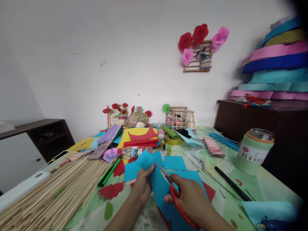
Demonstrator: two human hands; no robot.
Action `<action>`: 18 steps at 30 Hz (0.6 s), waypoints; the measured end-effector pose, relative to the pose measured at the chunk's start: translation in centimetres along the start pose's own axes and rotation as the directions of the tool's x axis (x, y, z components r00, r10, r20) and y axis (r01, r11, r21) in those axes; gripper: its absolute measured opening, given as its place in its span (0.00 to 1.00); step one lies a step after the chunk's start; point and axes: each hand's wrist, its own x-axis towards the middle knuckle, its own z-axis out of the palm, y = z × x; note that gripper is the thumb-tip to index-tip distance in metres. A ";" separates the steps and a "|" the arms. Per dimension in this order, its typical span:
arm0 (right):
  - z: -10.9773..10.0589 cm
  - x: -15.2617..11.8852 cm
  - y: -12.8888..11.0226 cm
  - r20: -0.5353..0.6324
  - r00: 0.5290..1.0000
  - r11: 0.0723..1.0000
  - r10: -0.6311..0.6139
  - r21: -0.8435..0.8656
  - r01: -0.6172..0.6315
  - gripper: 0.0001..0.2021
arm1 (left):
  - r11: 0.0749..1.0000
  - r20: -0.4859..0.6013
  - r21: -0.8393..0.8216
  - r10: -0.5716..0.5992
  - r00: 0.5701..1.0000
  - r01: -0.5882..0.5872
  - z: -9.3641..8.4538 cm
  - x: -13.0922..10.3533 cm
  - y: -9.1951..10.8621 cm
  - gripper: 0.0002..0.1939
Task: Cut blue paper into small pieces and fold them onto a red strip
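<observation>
My left hand pinches a sheet of blue paper between thumb and fingers, near the middle of the table. In my right hand is a pair of scissors with red handles. Their metal blades point up and left and lie at the paper's edge, close to my left thumb. More blue paper pieces lie just beyond and beneath my hands. Scraps of red paper lie left of my left wrist, and another red piece shows under the blue paper on the right.
A large bundle of thin wooden sticks covers the left side. A green cutter, a plastic bottle and coloured paper lie ahead. At right stand a light green jar and a black pen-like stick. Stick frames with paper flowers lean at the wall.
</observation>
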 end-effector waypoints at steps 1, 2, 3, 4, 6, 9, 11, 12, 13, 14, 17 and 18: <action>0.0 0.0 -0.1 0.006 1.000 1.000 0.005 0.005 -0.005 0.19 | 1.000 -0.005 0.005 -0.008 1.000 0.008 0.0 0.0 0.0 0.11; 0.0 0.0 -0.1 0.014 1.000 1.000 0.008 0.012 -0.008 0.19 | 1.000 -0.006 0.006 -0.011 1.000 0.011 0.0 0.0 0.0 0.12; 0.0 -0.1 -0.2 0.019 1.000 1.000 0.007 0.019 -0.008 0.18 | 1.000 -0.004 0.004 -0.012 1.000 0.012 0.0 -0.1 0.0 0.12; 0.0 -0.1 -0.2 0.019 1.000 1.000 0.003 0.026 -0.004 0.18 | 1.000 0.003 -0.001 -0.012 1.000 0.012 0.0 -0.1 0.0 0.12; 0.1 -0.1 -0.3 0.016 1.000 0.999 0.002 0.035 -0.002 0.17 | 1.000 0.014 -0.009 -0.012 1.000 0.012 0.1 -0.2 0.1 0.12; 0.4 -0.1 -0.3 0.013 1.000 0.999 0.016 0.047 -0.016 0.16 | 1.000 0.010 -0.006 -0.021 1.000 0.021 0.1 -0.2 0.1 0.12; 0.4 0.0 -0.2 0.015 1.000 0.998 0.015 0.053 -0.016 0.16 | 1.000 -0.001 -0.011 -0.021 1.000 0.021 0.1 -0.2 0.1 0.11; 0.5 0.0 -0.2 0.016 1.000 0.999 0.013 0.052 -0.014 0.16 | 1.000 -0.001 -0.014 -0.023 1.000 0.023 0.1 -0.1 0.1 0.11; 0.5 0.0 -0.2 0.020 1.000 0.999 0.014 0.050 -0.015 0.16 | 1.000 -0.001 -0.016 -0.026 1.000 0.026 0.1 -0.1 0.1 0.12; 0.5 0.0 -0.2 0.026 1.000 0.999 0.018 0.045 -0.019 0.17 | 0.999 0.003 -0.015 -0.034 0.999 0.034 0.1 -0.1 0.1 0.12; 0.4 0.1 -0.3 0.041 0.999 0.999 0.036 0.030 -0.037 0.16 | 0.999 0.013 -0.013 -0.039 0.999 0.039 0.1 0.0 0.0 0.11; 0.4 0.1 -0.3 0.046 0.998 0.999 0.039 0.029 -0.040 0.16 | 0.999 0.016 -0.021 -0.035 0.999 0.035 0.0 0.0 0.0 0.11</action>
